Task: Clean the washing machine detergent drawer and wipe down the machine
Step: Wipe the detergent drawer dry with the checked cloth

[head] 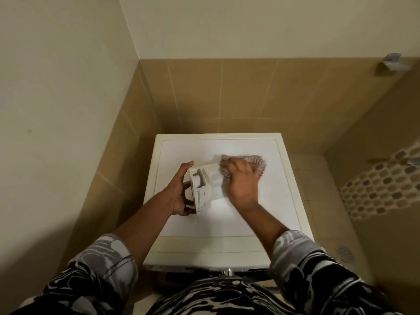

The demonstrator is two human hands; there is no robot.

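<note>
Detergent drawer (pixel 204 187) is out of its slot and held over the middle of the washing machine (pixel 261 212) top, slightly towards the machine's left edge. Drawer is tipped on its side, compartments turned up and leftward, probably so the inner walls can be reached. Whether it rests on the top or is lifted just clear of it cannot be told.

Left hand (pixel 179 194): grip is clamped on the drawer's left end, thumb hooked over the far corner and fingers curled under the near corner. The drawer is judged to be braced this way so it does not slide while rubbed from the other side.

Right hand (pixel 241 180): heavily motion-blurred. A striped cloth (pixel 256 163) is bunched in the grip with fingers curled over it, and is pressed against the drawer's right side, towards the machine's back. Loose cloth sticks out past the knuckles, towards the machine's right edge.

Step judged: drawer scrubbing in progress; the machine wipe-down is taken as not yet done, though nothing on the white top shows either way. The machine top is likely used as a support so that push force is taken by it and not by the left wrist alone.

Risk: a thin plastic drawer could slip or flex under hard rubbing.

Patterned sleeves are pushed up on both forearms, presumably to be kept dry. A floor drain (pixel 345 253) is seen to the right of the machine, and a metal wall fitting (pixel 391 61) high behind it, on the right.
</note>
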